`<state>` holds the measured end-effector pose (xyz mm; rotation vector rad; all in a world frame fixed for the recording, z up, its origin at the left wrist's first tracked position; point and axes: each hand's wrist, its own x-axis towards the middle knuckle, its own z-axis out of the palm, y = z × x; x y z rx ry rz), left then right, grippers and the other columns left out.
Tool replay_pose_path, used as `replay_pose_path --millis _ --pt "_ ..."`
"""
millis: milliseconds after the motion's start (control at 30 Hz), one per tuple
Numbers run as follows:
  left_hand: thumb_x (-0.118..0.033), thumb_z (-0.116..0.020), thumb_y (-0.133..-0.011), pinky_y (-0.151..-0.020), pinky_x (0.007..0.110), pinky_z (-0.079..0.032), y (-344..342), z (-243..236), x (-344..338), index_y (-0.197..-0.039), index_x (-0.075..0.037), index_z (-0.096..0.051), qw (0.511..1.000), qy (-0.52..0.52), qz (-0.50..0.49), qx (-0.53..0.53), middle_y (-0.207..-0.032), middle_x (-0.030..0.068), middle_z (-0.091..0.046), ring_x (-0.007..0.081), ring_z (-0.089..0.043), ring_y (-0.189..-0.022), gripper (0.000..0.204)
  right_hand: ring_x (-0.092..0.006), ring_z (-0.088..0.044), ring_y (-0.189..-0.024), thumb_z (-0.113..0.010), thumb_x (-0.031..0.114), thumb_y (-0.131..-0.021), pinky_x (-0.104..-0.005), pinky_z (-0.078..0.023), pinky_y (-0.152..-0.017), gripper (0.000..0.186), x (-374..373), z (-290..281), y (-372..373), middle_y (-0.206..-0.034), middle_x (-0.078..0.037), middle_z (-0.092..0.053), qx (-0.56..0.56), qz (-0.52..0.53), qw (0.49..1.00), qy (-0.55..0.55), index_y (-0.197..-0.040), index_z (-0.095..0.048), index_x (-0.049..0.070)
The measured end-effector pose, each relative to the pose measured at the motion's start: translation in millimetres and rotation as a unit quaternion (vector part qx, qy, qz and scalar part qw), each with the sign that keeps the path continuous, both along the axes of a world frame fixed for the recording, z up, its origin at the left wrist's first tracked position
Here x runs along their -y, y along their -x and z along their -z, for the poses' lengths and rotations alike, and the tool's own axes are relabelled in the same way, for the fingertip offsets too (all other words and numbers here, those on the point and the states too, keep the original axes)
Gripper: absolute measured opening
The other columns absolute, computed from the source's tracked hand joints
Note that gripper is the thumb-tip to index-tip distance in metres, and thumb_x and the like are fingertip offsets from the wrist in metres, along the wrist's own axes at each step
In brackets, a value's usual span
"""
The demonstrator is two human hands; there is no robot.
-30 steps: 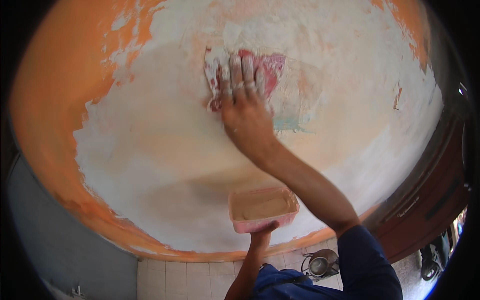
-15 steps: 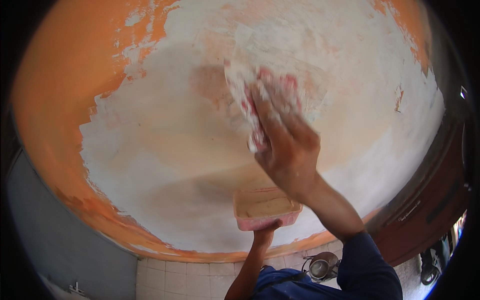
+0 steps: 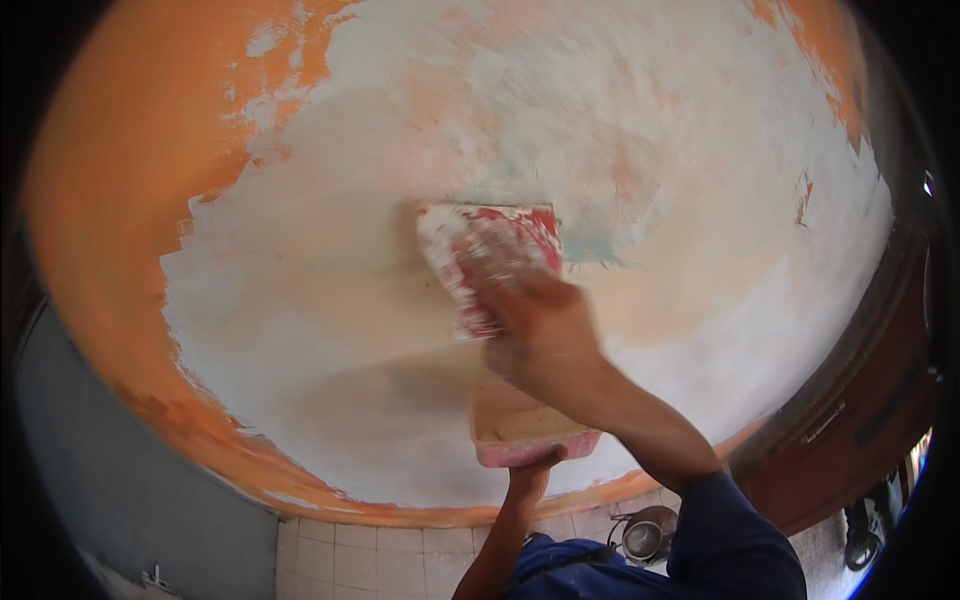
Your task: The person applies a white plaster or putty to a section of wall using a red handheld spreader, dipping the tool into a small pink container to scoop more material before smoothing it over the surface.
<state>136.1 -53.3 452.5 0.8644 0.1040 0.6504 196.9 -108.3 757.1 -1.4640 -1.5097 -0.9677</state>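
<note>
My right hand grips a flat scraper, red and crusted with white filler, against the large wall, whose orange paint is mostly covered by a pale, uneven coat. The fingers on the scraper are blurred by motion. Below it, my left hand holds a pink plastic tub of beige paste from underneath. The top of the tub is partly hidden behind my right hand and forearm.
A grey wall stands at the lower left, and a dark brown panel at the right. On the tiled floor below is a round metal vessel. A dark, unclear object lies at the lower right edge.
My right hand and scraper first swung right and tilted, then moved left and down, ending lower than a second ago, nearer the tub. The left hand has barely shifted.
</note>
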Motion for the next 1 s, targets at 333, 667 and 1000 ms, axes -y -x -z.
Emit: replay_pose_path --millis 333,667,1000 --pt "0.004 -0.079 -0.065 -0.101 0.038 -0.041 6 -17 4 -0.128 -0.009 -0.039 0.998 0.0 -0.028 0.052 -0.121 0.0045 -0.046 0.0229 -0.044 -0.116 0.076 -0.0203 -0.056 -0.061 -0.045 -0.002 -0.079 -0.0306 -0.05 -0.058 0.013 57 -14 -65 -0.071 -0.012 -0.057 -0.589 -0.473 0.643 -0.128 -0.071 -0.055 -0.006" --pt "0.008 -0.078 -0.063 -0.101 0.038 -0.042 16 -11 -4 -0.13 -0.011 -0.036 0.999 0.023 -0.012 0.032 -0.122 0.0044 -0.045 0.0234 -0.043 -0.118 0.081 -0.0153 -0.064 -0.074 -0.063 -0.001 -0.077 -0.0261 -0.053 -0.061 0.021 72 -12 -59 -0.089 -0.015 -0.067 -0.621 -0.321 0.715 0.015 -0.096 -0.062 -0.009" --pt "0.015 -0.071 -0.066 -0.097 0.035 -0.045 24 0 -13 -0.129 -0.012 -0.038 0.998 0.046 -0.003 0.037 -0.122 0.0037 -0.046 0.0219 -0.045 -0.117 0.076 -0.0188 -0.068 -0.085 -0.06 -0.003 -0.08 -0.029 -0.053 -0.059 0.008 35 -143 -77 -0.083 -0.015 -0.068 -0.123 -0.107 0.964 0.211 -0.086 -0.057 -0.004"
